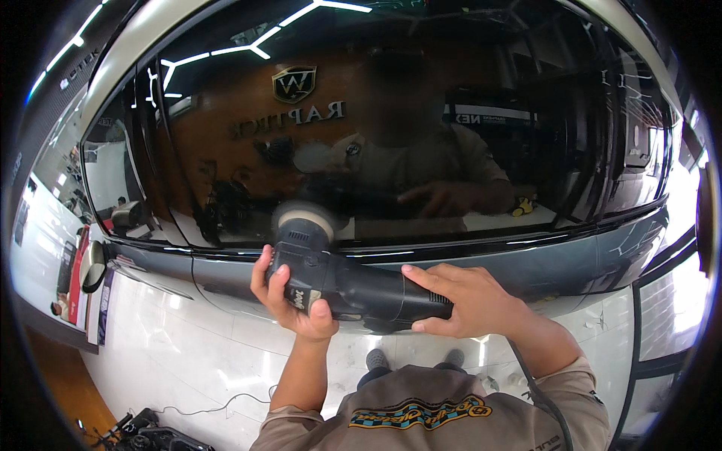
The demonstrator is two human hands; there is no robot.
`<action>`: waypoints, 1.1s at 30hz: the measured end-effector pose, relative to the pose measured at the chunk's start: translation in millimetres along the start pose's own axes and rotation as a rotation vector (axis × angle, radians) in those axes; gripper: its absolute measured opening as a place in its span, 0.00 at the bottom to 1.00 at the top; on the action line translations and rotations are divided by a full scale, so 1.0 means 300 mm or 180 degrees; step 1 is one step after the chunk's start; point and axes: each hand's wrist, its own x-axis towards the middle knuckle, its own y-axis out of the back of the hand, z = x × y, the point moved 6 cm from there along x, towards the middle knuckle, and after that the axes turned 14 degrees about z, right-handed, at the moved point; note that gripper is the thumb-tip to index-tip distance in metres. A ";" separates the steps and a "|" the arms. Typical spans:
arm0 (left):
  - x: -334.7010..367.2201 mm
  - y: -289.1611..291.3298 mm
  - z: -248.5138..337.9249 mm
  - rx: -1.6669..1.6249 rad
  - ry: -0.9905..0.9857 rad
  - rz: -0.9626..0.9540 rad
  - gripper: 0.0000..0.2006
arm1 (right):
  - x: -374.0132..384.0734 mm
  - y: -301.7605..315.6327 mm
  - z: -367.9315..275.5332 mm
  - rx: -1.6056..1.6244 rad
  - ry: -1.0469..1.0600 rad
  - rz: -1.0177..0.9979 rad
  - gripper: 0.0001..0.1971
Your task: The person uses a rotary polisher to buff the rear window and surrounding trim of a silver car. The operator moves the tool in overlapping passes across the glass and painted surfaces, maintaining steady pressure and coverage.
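Observation:
A black electric polisher [368, 293] lies crosswise in front of me, its round pale pad [304, 216] up at the lower part of a car's dark side window [421, 173]. The pad's rim is smeared, as in spinning. Cupped under the tool's head, my left hand [297, 301] grips it, with fingertips showing along its near side. My right hand [474, 301] is wrapped round the rear of the body, thumb laid along the top. Whether the pad presses on the glass or just hovers cannot be made out.
Below the window runs the car's grey door panel [526, 263]. A side mirror [94, 267] juts out at the left. A power cord [538, 387] passes over my right arm. On the white tiled floor [150, 338] lies a thin cable [218, 408], near black equipment [143, 434].

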 end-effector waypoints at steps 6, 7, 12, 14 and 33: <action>-0.162 -0.254 0.234 0.0189 -0.0142 -0.0174 0.33 | -0.244 0.237 0.218 -0.0126 -0.0176 0.0125 0.44; -0.196 -0.303 0.278 0.0199 -0.0176 -0.0212 0.33 | -0.290 0.289 0.257 -0.0128 -0.0180 0.0151 0.44; -0.339 -0.555 0.491 0.0022 -0.0361 -0.0540 0.36 | -0.507 0.511 0.467 0.0168 -0.0274 0.0543 0.45; -0.369 -0.632 0.544 -0.0235 -0.0384 -0.0593 0.36 | -0.567 0.560 0.527 0.0249 -0.0364 0.0660 0.45; 0.173 -0.645 0.513 -0.0448 -0.0685 -0.0524 0.28 | -0.206 0.494 0.272 0.0816 -0.0261 0.0857 0.49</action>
